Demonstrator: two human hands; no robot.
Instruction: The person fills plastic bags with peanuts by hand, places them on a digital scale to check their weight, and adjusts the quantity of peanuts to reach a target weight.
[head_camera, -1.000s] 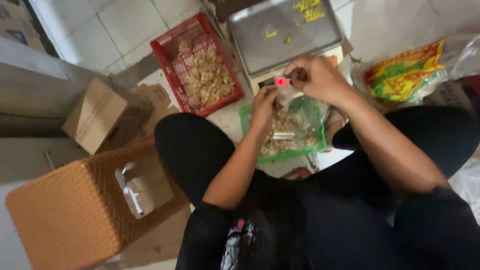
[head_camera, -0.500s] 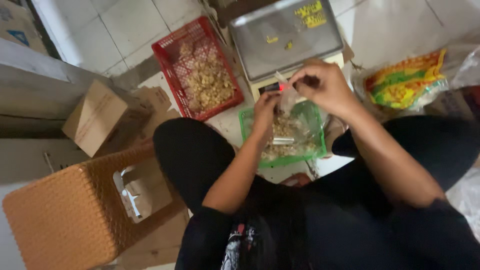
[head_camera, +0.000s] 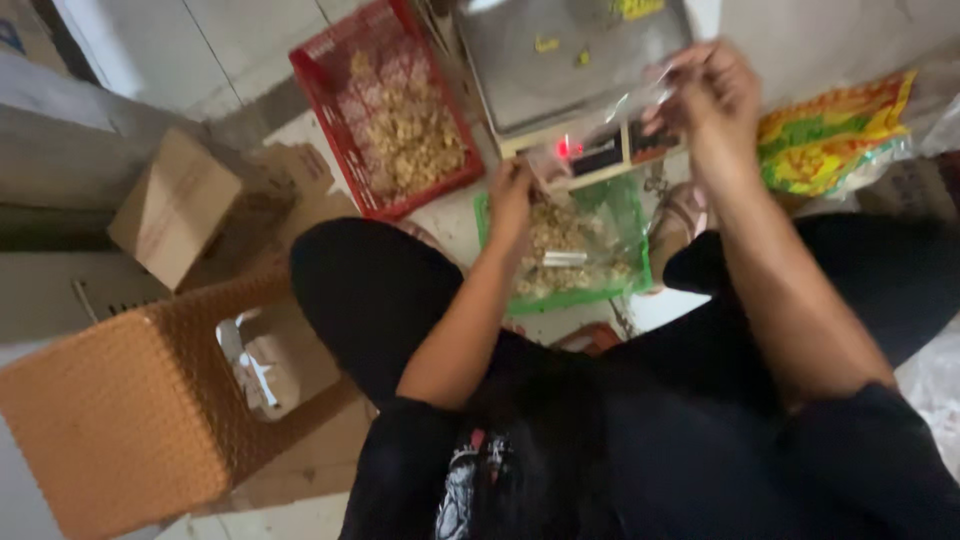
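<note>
A pale tiled floor (head_camera: 150, 40) carries a red plastic basket (head_camera: 330, 75) far left, a metal weighing scale (head_camera: 540, 70) far, a green plastic tray (head_camera: 635, 215) near it, and a brown cardboard box (head_camera: 175, 205) left.

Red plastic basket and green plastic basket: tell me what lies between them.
In the head view, between the red plastic basket and the green plastic basket lie only pale floor and the person's left hand, lowered at the green basket's edge.

Scale (head_camera: 560, 60): on the floor, farthest ahead.
Crate (head_camera: 330, 80): just left of the scale, loose pieces in it.
Tray (head_camera: 575, 295): in front of the scale, between the 2 knees.
Stool (head_camera: 110, 420): near left.
Box (head_camera: 170, 205): behind the stool.
</note>
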